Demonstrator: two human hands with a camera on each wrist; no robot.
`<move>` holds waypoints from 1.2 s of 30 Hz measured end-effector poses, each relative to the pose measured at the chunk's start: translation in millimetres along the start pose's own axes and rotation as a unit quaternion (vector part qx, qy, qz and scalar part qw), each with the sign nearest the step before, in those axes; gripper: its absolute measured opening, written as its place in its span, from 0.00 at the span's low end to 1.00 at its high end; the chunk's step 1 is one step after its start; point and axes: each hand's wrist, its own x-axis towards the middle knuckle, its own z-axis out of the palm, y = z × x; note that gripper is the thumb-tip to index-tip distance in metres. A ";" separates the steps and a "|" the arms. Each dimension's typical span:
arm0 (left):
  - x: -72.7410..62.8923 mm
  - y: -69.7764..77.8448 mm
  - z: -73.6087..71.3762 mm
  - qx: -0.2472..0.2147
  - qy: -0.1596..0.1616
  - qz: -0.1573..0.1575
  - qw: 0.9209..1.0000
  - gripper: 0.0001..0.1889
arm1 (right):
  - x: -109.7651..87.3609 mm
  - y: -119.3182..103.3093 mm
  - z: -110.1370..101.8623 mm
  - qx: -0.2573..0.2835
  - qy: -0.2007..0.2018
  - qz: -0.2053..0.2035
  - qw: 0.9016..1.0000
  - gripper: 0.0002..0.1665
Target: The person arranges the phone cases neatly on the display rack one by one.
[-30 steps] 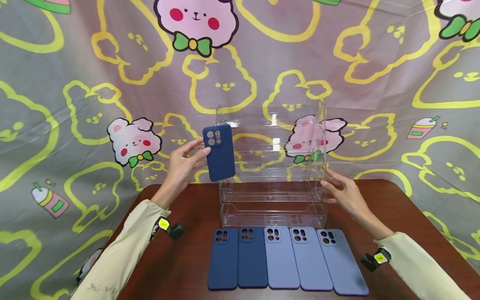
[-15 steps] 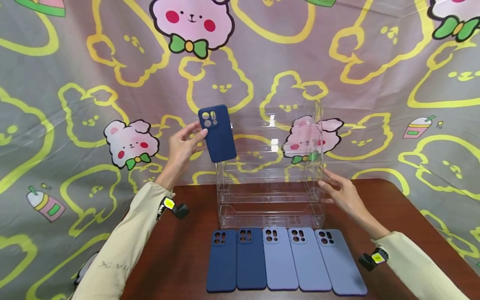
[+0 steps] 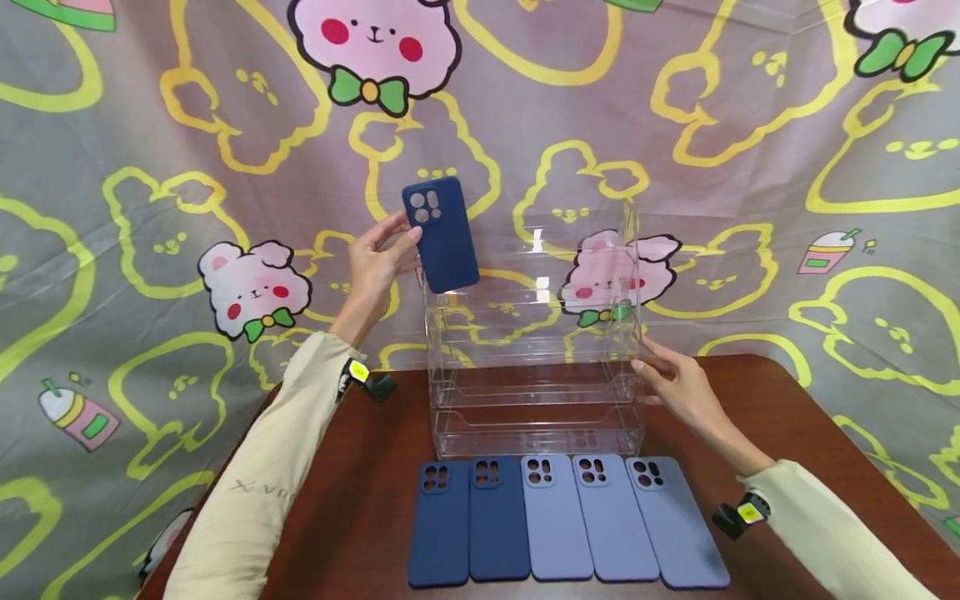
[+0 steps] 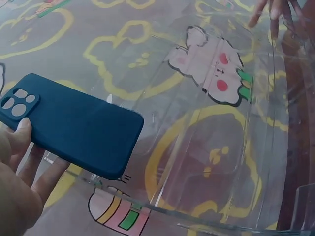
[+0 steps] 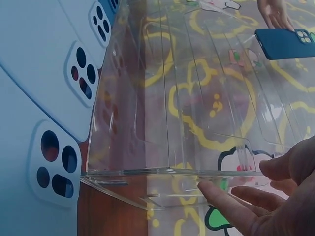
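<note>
In the head view my left hand point(image 3: 377, 271) pinches a dark blue phone case point(image 3: 452, 250) by its left edge, thumb in front beside the camera cutouts. The case is held up, slightly tilted, before the upper left part of a clear tiered rack point(image 3: 536, 402). The left wrist view shows the same phone case point(image 4: 81, 125) with fingers behind it. My right hand point(image 3: 681, 385) touches the rack's right side, its fingers extended. Close up in the right wrist view, the fingertips point(image 5: 209, 189) lie against the clear side panel.
Before the rack, a row of phone cases lies on the brown table point(image 3: 360, 517): two dark blue cases point(image 3: 500, 533) at left and three light blue-violet cases point(image 3: 558, 533) at right. A patterned cloth point(image 3: 750, 158) hangs behind the table.
My left hand has raised the dark blue phone case from the rack's middle height to near its top. The right hand stays at the rack's side.
</note>
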 end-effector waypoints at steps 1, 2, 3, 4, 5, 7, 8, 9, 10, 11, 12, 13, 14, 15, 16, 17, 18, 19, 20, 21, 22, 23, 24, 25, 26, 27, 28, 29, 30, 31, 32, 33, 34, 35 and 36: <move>0.6 -0.9 2.6 0.010 -0.004 0.008 1.000 0.21 | 0.6 -0.1 0.3 0.000 0.001 0.001 1.000 0.36; 1.1 -2.2 4.9 0.022 -0.008 0.016 1.000 0.21 | 1.0 -0.2 0.5 -0.001 0.001 0.002 1.000 0.36; 1.4 -3.7 7.1 0.030 -0.012 0.021 0.999 0.21 | 1.4 -0.4 0.7 -0.002 0.001 0.004 1.000 0.36; 1.7 -5.3 9.0 0.041 -0.013 0.027 0.999 0.21 | 1.7 -0.5 1.0 -0.003 0.002 0.005 1.000 0.36; 1.9 -6.8 10.7 0.051 -0.013 0.032 0.998 0.21 | 1.9 -0.9 1.4 -0.004 0.002 0.005 1.000 0.36; 2.5 -9.7 13.6 0.061 -0.013 0.045 0.997 0.21 | 1.6 -1.1 1.5 -0.004 0.003 0.002 1.000 0.36; 2.7 -11.0 15.2 0.062 -0.013 0.050 0.997 0.20 | 1.3 -0.9 1.3 -0.003 0.005 -0.001 1.000 0.35; 3.1 -12.0 16.5 0.063 -0.012 0.058 0.996 0.20 | 0.8 -1.0 1.2 -0.002 0.006 -0.005 1.000 0.35; 3.7 -12.7 17.6 0.067 -0.010 0.066 0.996 0.20 | 0.4 -1.1 1.2 -0.003 0.007 -0.008 1.000 0.35; 4.1 -13.0 18.6 0.067 -0.009 0.072 0.995 0.19 | 0.0 -1.2 1.1 -0.005 0.008 -0.012 1.000 0.35; 4.7 -12.9 19.3 0.071 -0.009 0.079 0.994 0.19 | -0.4 -1.2 1.0 -0.005 0.010 -0.015 1.000 0.34; 5.3 -12.6 20.0 0.072 -0.009 0.081 0.994 0.19 | -0.9 -1.5 0.8 -0.005 0.012 -0.017 1.000 0.34; 6.1 -11.9 20.9 0.072 -0.007 0.085 0.994 0.19 | -1.6 -1.7 0.6 -0.008 0.013 -0.019 1.000 0.34; 7.4 -11.3 21.6 0.074 -0.006 0.087 0.993 0.19 | -2.3 -1.9 0.6 -0.011 0.014 -0.019 1.000 0.34; 8.3 -10.1 22.3 0.073 -0.004 0.086 0.994 0.19 | -2.8 -1.8 0.5 -0.013 0.016 -0.021 1.000 0.34; 9.1 -8.5 23.2 0.070 -0.003 0.084 0.994 0.19 | -3.2 -1.8 0.4 -0.013 0.017 -0.024 0.999 0.34; 10.0 -6.7 24.1 0.068 -0.003 0.082 0.994 0.19 | -3.6 -1.8 0.4 -0.012 0.017 -0.027 0.999 0.34; 11.2 -4.8 24.9 0.060 -0.004 0.077 0.995 0.19 | -3.8 -1.8 0.5 -0.013 0.017 -0.030 0.999 0.34; 12.1 -2.7 25.8 0.055 -0.004 0.077 0.996 0.20 | -3.9 -1.8 0.7 -0.013 0.017 -0.033 0.999 0.34; 13.3 -0.9 26.4 0.050 -0.007 0.076 0.996 0.20 | -3.8 -1.9 0.9 -0.013 0.019 -0.034 0.999 0.34; 14.1 1.4 27.0 0.044 -0.009 0.075 0.996 0.20 | -3.5 -1.9 1.1 -0.011 0.019 -0.036 0.999 0.34; 15.1 3.4 27.5 0.040 -0.012 0.076 0.996 0.20 | -3.2 -2.2 1.5 -0.011 0.019 -0.037 0.999 0.34; 16.2 5.1 27.9 0.035 -0.015 0.076 0.996 0.20 | -3.0 -2.6 1.6 -0.012 0.020 -0.037 0.999 0.34; 17.3 6.2 28.0 0.033 -0.016 0.077 0.996 0.20 | -2.8 -2.9 1.9 -0.012 0.021 -0.037 0.999 0.34; 18.2 6.8 27.9 0.032 -0.017 0.078 0.996 0.19 | -2.6 -3.2 2.1 -0.012 0.021 -0.037 0.999 0.34; 19.1 6.8 27.6 0.034 -0.018 0.079 0.996 0.19 | -2.4 -3.3 2.4 -0.012 0.021 -0.037 0.999 0.34; 19.4 6.6 27.1 0.038 -0.018 0.080 0.996 0.19 | -2.4 -3.4 2.4 -0.012 0.021 -0.037 0.999 0.34; 19.6 5.4 26.5 0.038 -0.019 0.077 0.996 0.19 | -2.5 -3.5 2.3 -0.012 0.021 -0.037 0.999 0.34; 19.7 3.4 25.7 0.041 -0.020 0.074 0.996 0.19 | -2.7 -3.6 2.2 -0.013 0.020 -0.037 0.999 0.34; 19.7 0.8 24.7 0.049 -0.022 0.073 0.996 0.19 | -2.9 -3.4 2.1 -0.013 0.020 -0.037 0.999 0.34; 19.4 -2.0 23.7 0.058 -0.023 0.073 0.995 0.19 | -3.1 -3.2 1.8 -0.014 0.021 -0.037 0.999 0.34; 19.0 -5.1 22.7 0.066 -0.024 0.073 0.995 0.19 | -3.3 -3.0 1.6 -0.013 0.021 -0.037 0.999 0.34; 18.5 -8.4 21.9 0.073 -0.023 0.073 0.994 0.19 | -3.5 -2.8 1.3 -0.013 0.021 -0.036 0.999 0.34; 17.8 -11.2 21.2 0.080 -0.022 0.074 0.994 0.19 | -3.3 -2.5 1.3 -0.012 0.021 -0.036 0.999 0.33; 17.0 -13.9 20.4 0.086 -0.019 0.075 0.993 0.19 | -3.1 -2.3 1.2 -0.010 0.020 -0.036 0.999 0.33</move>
